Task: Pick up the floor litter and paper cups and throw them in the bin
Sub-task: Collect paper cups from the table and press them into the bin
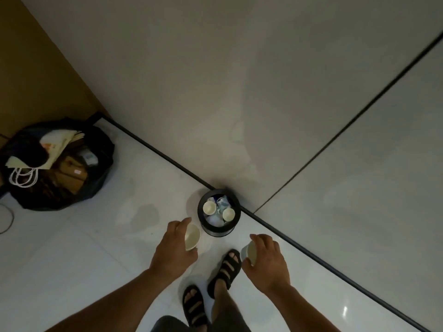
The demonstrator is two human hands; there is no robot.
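Observation:
A small black round bin [217, 230] stands on the white floor against the wall corner. Inside it lie two paper cups [209, 208] and crumpled white litter. My left hand [176, 246] grips a cream paper cup [192, 236], held just left of the bin and a little nearer to me. My right hand [267, 256] holds a second paper cup [249, 250], lower right of the bin, above my sandalled foot.
A large black rubbish bag [100, 171] full of cardboard and paper bags sits at the left by a brown wall. Grey wall panels [239, 80] rise behind the bin. A dark cable [9, 219] curls at the far left. My feet in black sandals [225, 269] stand below the bin.

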